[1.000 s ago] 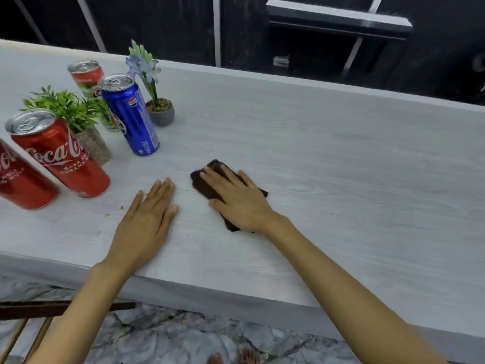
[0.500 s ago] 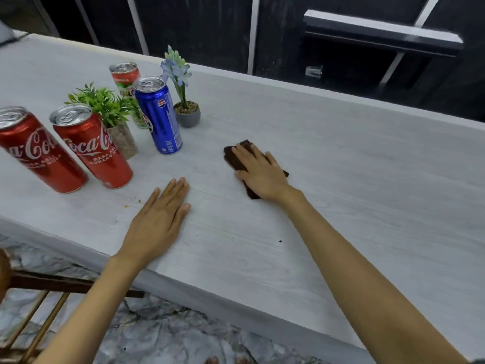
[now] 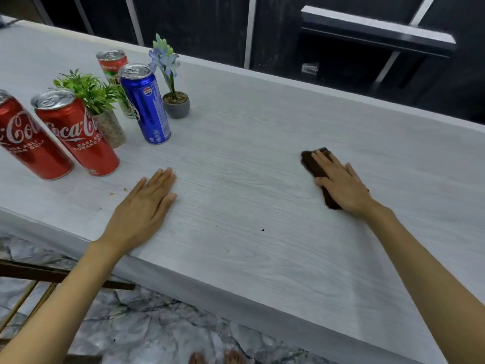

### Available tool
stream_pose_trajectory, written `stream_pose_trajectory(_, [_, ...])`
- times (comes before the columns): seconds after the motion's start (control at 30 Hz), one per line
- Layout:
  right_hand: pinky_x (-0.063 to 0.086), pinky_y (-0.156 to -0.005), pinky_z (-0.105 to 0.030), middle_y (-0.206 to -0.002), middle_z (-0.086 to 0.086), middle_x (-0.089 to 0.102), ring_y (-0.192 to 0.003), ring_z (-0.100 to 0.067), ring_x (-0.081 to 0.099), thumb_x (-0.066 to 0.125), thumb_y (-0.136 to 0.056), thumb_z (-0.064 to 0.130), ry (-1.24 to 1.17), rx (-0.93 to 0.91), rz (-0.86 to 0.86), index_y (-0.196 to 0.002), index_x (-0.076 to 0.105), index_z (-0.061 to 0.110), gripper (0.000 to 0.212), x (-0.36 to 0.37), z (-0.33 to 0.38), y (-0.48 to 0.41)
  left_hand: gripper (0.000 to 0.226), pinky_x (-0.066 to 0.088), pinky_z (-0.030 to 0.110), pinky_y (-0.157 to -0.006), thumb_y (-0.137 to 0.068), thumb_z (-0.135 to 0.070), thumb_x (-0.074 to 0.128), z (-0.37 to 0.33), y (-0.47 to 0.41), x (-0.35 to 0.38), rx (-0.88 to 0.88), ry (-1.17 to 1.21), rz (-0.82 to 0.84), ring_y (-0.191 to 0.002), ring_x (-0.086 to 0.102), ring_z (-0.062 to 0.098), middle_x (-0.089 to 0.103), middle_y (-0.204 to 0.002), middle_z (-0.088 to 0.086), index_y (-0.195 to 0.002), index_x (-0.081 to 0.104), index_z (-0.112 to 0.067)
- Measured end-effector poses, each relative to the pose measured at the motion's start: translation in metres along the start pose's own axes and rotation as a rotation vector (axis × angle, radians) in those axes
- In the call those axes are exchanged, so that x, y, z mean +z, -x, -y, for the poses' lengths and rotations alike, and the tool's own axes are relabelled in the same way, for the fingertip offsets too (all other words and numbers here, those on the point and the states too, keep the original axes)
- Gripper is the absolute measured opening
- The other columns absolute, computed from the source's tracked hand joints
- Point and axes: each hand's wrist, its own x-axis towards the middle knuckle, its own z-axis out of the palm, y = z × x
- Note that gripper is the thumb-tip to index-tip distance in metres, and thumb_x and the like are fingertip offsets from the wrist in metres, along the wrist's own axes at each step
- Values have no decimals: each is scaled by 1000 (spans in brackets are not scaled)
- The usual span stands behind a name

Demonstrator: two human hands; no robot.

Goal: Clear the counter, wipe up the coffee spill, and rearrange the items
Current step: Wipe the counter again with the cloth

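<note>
A dark brown cloth (image 3: 313,164) lies flat on the pale wood-grain counter (image 3: 262,143), right of centre. My right hand (image 3: 339,182) presses on it with straight fingers and covers most of it. My left hand (image 3: 145,208) rests flat on the counter near its front edge, fingers straight, holding nothing. At the left stand two red Coca-Cola cans (image 3: 78,132), a blue Pepsi can (image 3: 145,103), a further red can (image 3: 112,63), a green plant (image 3: 90,93) in a speckled pot and a blue flower (image 3: 164,57) in a grey pot. I see no coffee spill.
Small crumbs (image 3: 111,194) and a dark speck (image 3: 262,229) lie on the counter near the front. A dark wall with a shelf (image 3: 378,30) runs behind the counter. Marble floor and a wooden chair frame (image 3: 39,274) show below the front edge.
My right hand has slid the cloth to the right across the counter, away from the cans. My left hand has stayed flat in the same spot.
</note>
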Motion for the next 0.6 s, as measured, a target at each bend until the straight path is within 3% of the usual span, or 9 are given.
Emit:
stream_pose_trajectory(0.23, [-6, -115, -36, -156, 15, 5, -144, -7, -4, 31, -95, 33, 40, -63, -76, -146, 5, 34, 58, 39, 66, 53, 54, 1, 24, -116, -96, -35, 25, -1, 0, 0, -1, 6, -11, -140, 5, 2, 14, -154, -4, -145, 18, -14])
stream_pose_trajectory(0.4, [-12, -114, -37, -157, 12, 3, -145, -12, -7, 28, -97, 35, 41, -82, -109, -147, 3, 29, 57, 75, 155, 77, 54, -4, 23, -115, -96, -36, 23, 12, -1, -5, 53, 75, 67, -138, 0, -1, 6, -154, -8, -145, 12, -18])
stream_pose_trajectory(0.6, [-14, -113, -39, -157, 10, 6, -145, -14, -4, 28, -97, 34, -11, -166, -103, -148, 7, 25, 55, 128, 279, 85, 54, -3, 22, -114, -95, -35, 26, 60, 12, -28, 129, 24, 86, -138, 2, 0, 11, -154, -6, -144, 15, -17])
